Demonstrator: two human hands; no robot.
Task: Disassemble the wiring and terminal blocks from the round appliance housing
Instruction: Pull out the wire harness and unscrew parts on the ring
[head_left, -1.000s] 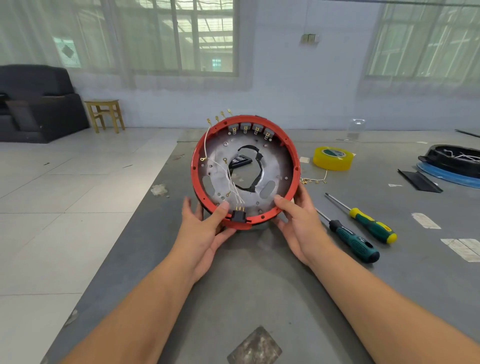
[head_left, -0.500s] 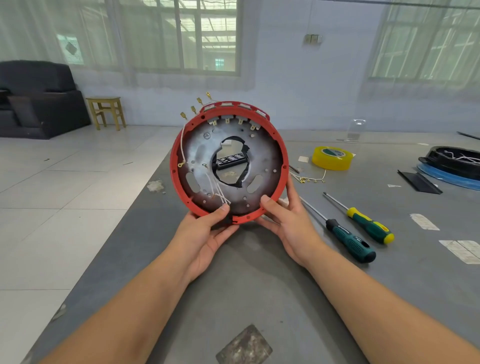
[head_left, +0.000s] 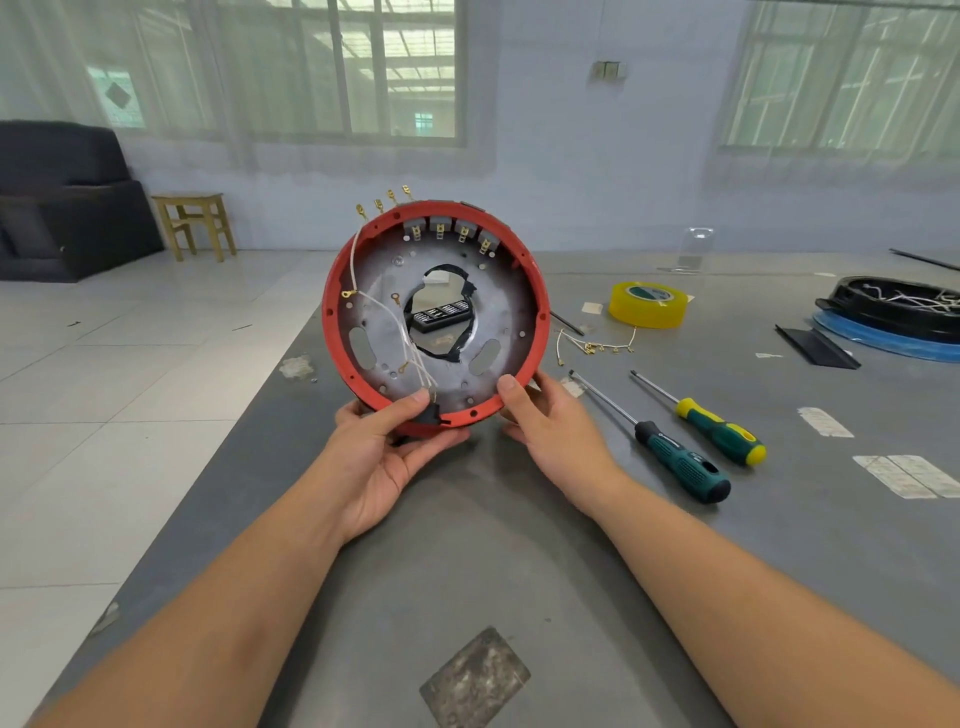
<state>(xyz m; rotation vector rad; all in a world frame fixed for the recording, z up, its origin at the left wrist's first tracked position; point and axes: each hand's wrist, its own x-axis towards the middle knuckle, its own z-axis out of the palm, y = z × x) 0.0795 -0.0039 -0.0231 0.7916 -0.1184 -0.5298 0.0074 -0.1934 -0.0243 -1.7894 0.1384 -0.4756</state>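
I hold a round red housing (head_left: 540, 317) upright above the grey table, its open side facing me. Inside is a grey metal plate with a torn black-edged centre hole. Grey terminal blocks (head_left: 451, 231) line the top inner rim. White wires (head_left: 387, 312) with brass lugs run across the plate and stick out over the upper left rim. My left hand (head_left: 387, 441) grips the bottom rim, thumb by a black connector (head_left: 432, 414). My right hand (head_left: 545, 421) grips the lower right rim, thumb on the front edge.
Two screwdrivers (head_left: 680, 465) (head_left: 719, 431) lie right of my right hand. Loose wires with brass lugs (head_left: 597, 344) and a yellow tape roll (head_left: 648, 304) lie further back. A black and blue round part (head_left: 893, 312) sits far right. A black bit case (head_left: 440, 313) shows through the hole.
The housing has tilted and swung a little to the right between my hands; the terminal blocks along the top rim now face me more fully. Both hands keep their grip.
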